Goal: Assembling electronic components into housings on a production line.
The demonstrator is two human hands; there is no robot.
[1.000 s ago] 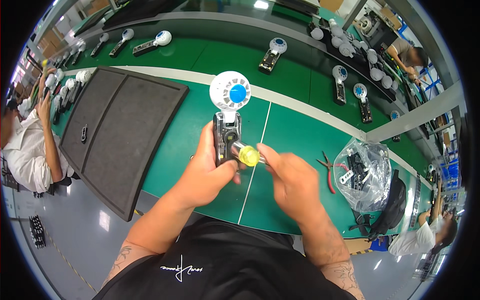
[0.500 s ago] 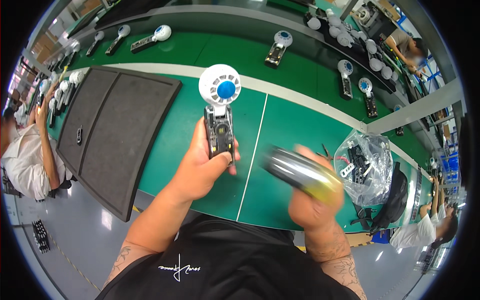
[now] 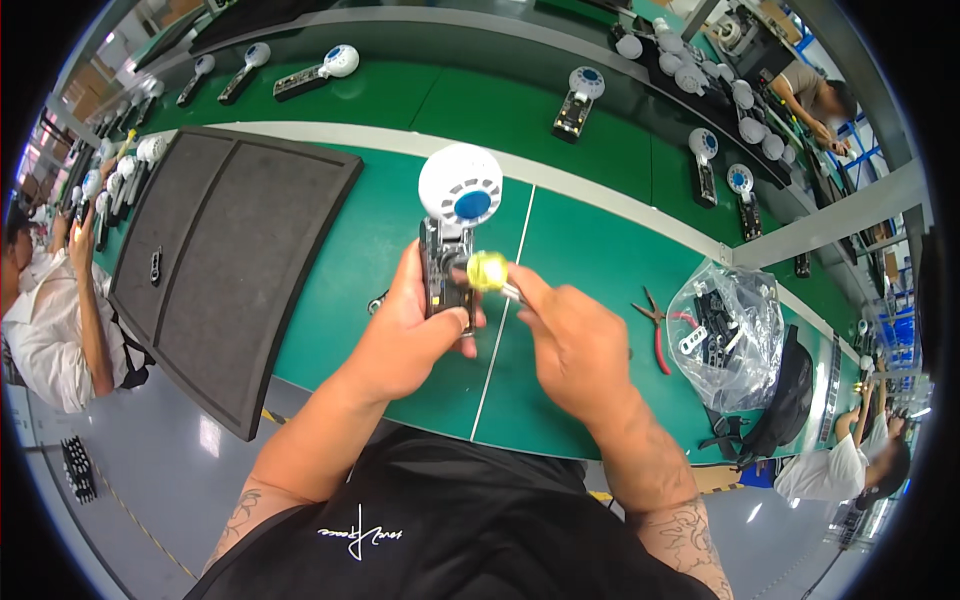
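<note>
the left hand's [image 3: 400, 335] fingers are wrapped around the dark body of a fan-like device [image 3: 440, 268], thumb across its lower front and fingertips showing past its right edge. the right hand's [image 3: 580, 345] fingers are curled around the thin metal handle of a hammer. the device's body lies at about one o'clock from the left hand, the nearer one, and at ten o'clock from the right. its long axis runs roughly twelve to six, tipped slightly toward one, with the round white head [image 3: 461, 180] uppermost. the hammer's yellow-ended head [image 3: 488, 271] is blurred and overlaps the body's right edge; whether it touches cannot be told. its handle [image 3: 512, 294] slants from there toward four o'clock, into the right fist. the left forearm comes in from seven o'clock, the right from five, both wrists raised over the green bench [image 3: 600, 265]. farther out, red-handled pliers [image 3: 657, 318] lie at two to three o'clock from the right hand, a clear bag [image 3: 735, 385] of parts just beyond, and a black tray [image 3: 240, 280] at ten from the left.
</note>
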